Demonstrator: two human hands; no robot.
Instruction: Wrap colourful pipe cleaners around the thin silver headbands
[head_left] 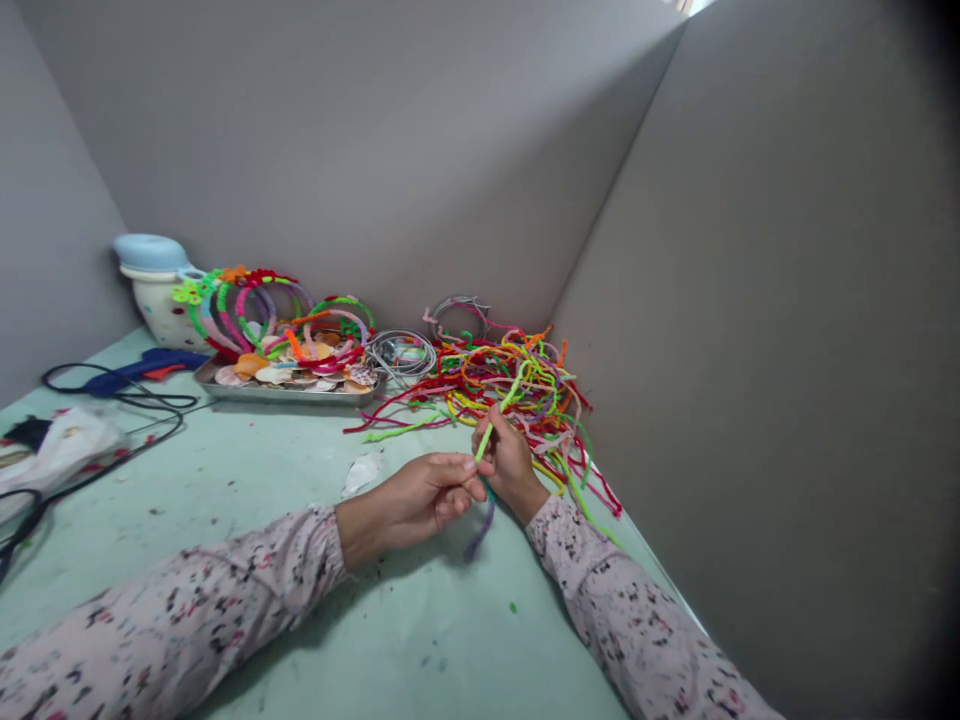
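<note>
A lime-green pipe cleaner (487, 437) runs slantwise between my hands. My left hand (420, 497) pinches its lower end between thumb and fingers. Close against it, my right hand (511, 465) is closed around the same piece a little higher up. Below the fingers hangs a fuzzy purple end (481, 532); how it joins the green one is hidden by my hands. Just beyond lies a tangled heap of coloured pipe cleaners (495, 365), in red, yellow, orange, pink and green.
A metal tray (292, 396) of shells stands at the back, with pipe-cleaner-wrapped headbands (255, 310) on it. Beside it are wire coils (403, 354). Leftward are a blue-lidded container (161, 300), a blue glue gun (142, 370), a black cable (184, 403) and a plastic bag (71, 450). Grey walls enclose the table.
</note>
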